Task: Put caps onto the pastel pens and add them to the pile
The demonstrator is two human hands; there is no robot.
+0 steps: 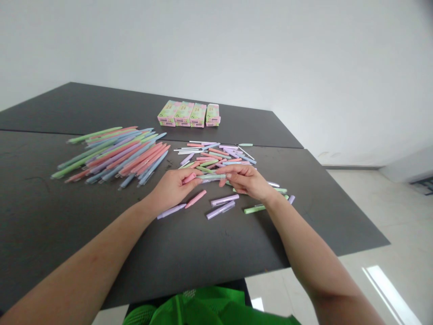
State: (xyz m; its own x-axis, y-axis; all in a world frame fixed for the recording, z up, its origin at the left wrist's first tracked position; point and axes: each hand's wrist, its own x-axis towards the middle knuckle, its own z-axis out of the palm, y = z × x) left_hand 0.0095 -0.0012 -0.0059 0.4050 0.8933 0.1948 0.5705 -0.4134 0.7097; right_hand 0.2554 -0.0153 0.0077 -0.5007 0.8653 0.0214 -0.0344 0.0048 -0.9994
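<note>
My left hand [175, 184] is closed, with a pink pen piece [189, 178] between its fingers. A pale green pen barrel [211, 177] spans the gap between both hands. My right hand [246, 179] pinches the barrel's right end, so its tip is hidden by the fingers. Loose pen parts [216, 155] in pink, purple, green and blue lie just beyond the hands, white refills [191, 150] among them. On the near side are a pink pen piece [195, 199], a purple piece [171, 211] and two purple caps [221, 210]. Green parts [254, 209] lie below my right hand.
A large heap of pens [115, 155] in several colours lies to the left on the dark table [50, 234]. Several small green and pink boxes [182, 113] stand in a row farther back. A white wall [216, 49] rises behind the table; tiled floor shows at right.
</note>
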